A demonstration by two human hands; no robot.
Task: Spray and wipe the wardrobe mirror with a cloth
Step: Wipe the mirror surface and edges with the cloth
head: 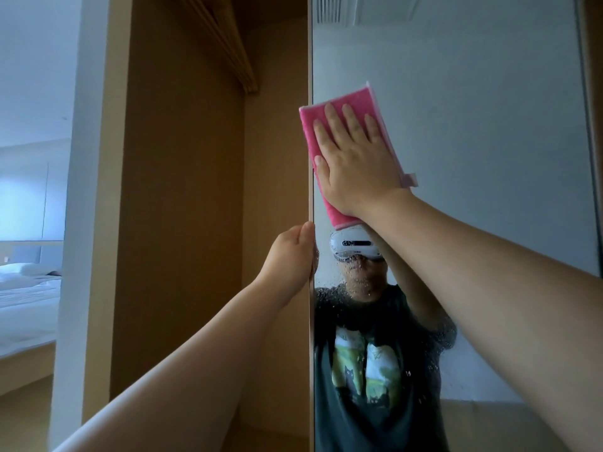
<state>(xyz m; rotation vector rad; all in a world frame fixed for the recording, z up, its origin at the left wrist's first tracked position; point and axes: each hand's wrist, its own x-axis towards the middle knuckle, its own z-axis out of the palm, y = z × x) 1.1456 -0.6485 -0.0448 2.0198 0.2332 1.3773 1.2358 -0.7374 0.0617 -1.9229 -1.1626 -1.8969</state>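
The mirror [473, 125] fills the right half of the scene, set on a wardrobe door that stands open. The person has the right hand [355, 161] flat against the glass near its left side, above head height. Under that palm is the cloth [355, 97], bright pink with a paler border, folded to a rectangle and tilted so its top leans left. Its upper left corner reaches the door edge [311, 158]. The fingers [332, 119] are straight and slightly spread, pressing the cloth to the mirror rather than gripping it. A small pale label [411, 181] sticks out from the cloth just right of the wrist.

Lower down, the left hand [290, 259] holds the door edge, with the thumb lying along the near face and the other fingers curled round the far side, clamped on the panel.

Below the cloth the glass is speckled with droplets [440, 337], thickest across the reflected shoulders and chest. The reflection shows a white headset [354, 244] and a dark T-shirt [329, 386] with a printed picture.

To the left of the door is the inside of the wardrobe [182, 190], with plain tan panels and a rail [228, 44] running along the top. Further left, past a white wall, a bed [26, 305] with white bedding stands in the far room.
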